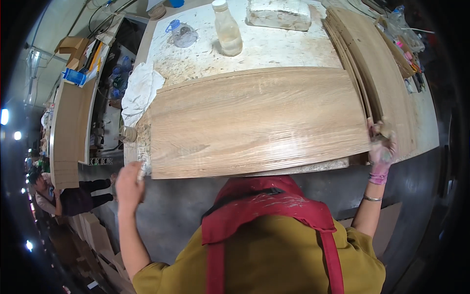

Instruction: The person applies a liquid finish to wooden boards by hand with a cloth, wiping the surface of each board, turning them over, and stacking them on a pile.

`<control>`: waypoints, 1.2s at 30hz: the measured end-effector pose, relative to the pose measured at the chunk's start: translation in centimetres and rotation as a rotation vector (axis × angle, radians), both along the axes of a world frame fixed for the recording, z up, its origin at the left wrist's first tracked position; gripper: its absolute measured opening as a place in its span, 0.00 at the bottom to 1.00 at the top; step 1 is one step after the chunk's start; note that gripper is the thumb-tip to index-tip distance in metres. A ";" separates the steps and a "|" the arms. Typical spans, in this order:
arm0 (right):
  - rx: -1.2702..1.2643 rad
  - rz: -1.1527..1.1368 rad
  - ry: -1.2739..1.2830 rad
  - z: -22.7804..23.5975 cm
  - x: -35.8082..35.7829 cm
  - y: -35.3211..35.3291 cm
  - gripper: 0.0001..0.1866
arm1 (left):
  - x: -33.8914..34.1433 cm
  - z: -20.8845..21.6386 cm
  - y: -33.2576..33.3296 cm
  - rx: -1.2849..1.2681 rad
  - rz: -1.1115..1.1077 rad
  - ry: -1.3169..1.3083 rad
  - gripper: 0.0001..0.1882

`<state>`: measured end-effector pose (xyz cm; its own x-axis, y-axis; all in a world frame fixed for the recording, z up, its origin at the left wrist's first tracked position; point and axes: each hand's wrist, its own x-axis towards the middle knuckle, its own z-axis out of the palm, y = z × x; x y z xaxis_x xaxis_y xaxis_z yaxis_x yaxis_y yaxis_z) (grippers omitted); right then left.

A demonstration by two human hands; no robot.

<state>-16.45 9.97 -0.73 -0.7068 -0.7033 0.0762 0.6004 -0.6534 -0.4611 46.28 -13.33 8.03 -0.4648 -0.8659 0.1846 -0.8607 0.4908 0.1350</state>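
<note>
A wide wood-grain board (259,117) lies flat across the worktable in front of me. Just off its near left corner is my left hand (131,187), bare, its fingers curled together with something small and whitish at their tips. At the right end of the board is my right hand (383,149), in a stained pink glove and slightly blurred. Its fingers are bent around something brownish that I cannot make out. Beside that hand leans a stack of long wood-grain panels (387,73). A pale strip (303,167) shows under the board's near edge.
On the white, stained worktable (196,56) stand a bottle of cloudy liquid (227,32), a cut plastic jug (182,35) and a wrapped block (278,13). A crumpled white cloth (139,93) lies left of the board, near a small jar (128,134). Another person (68,198) handles a panel at far left.
</note>
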 end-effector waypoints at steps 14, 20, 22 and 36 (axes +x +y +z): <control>0.390 0.662 0.320 6.5 17.6 -20.5 0.18 | -18.3 -6.3 -4.5 -0.003 -0.562 0.407 0.13; 0.404 0.671 1.320 8.5 27.8 -32.0 0.17 | -18.5 -6.7 -4.4 -0.043 -0.520 0.460 0.13; 0.288 0.669 1.435 7.2 31.0 -35.4 0.18 | -18.3 -6.7 -4.5 0.057 -0.546 0.347 0.14; 0.467 0.997 1.614 6.9 37.3 -40.8 0.17 | -17.4 -7.2 -4.7 0.096 -0.531 0.453 0.14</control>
<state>20.87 -30.85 6.17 0.4220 -0.8955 -0.1414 -0.4755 -0.0858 -0.8755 28.90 -18.03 0.80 -0.7248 -0.5655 0.3936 -0.3572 0.7969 0.4872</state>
